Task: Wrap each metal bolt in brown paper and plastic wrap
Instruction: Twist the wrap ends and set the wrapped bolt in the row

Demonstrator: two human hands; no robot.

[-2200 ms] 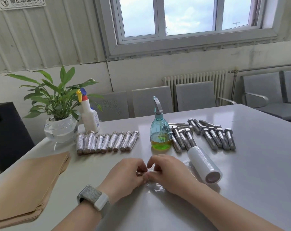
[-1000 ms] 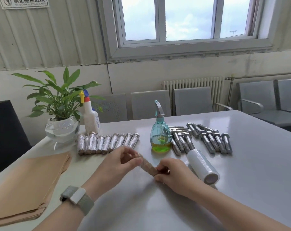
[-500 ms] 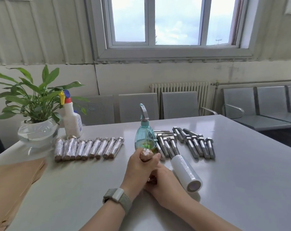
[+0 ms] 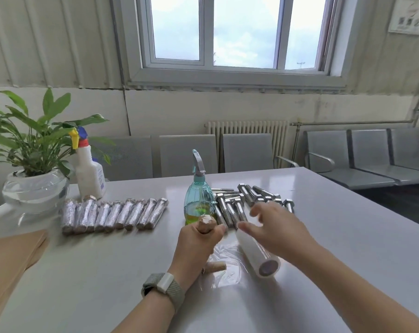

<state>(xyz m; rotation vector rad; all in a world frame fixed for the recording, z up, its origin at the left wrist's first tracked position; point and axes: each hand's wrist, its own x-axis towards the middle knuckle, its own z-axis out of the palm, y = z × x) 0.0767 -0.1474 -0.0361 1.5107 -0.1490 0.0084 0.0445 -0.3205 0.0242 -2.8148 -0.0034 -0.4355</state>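
The left hand (image 4: 196,248) is fisted around a paper-wrapped bolt (image 4: 206,224), held upright on the surface (image 4: 347,248); only the bolt's two ends show, the shaft hidden in the fist. The right hand (image 4: 279,230), fingers spread and blurred, holds nothing above the plastic wrap roll (image 4: 257,257), covering part of the bare bolts (image 4: 230,207). Brown paper sheets (image 4: 9,255) are cut off at the left edge

The person is wearing a smartwatch (image 4: 165,282) with a white case on a grey-green woven band at the left wrist; both forearms are showing bare, no sleeves reaching into view.
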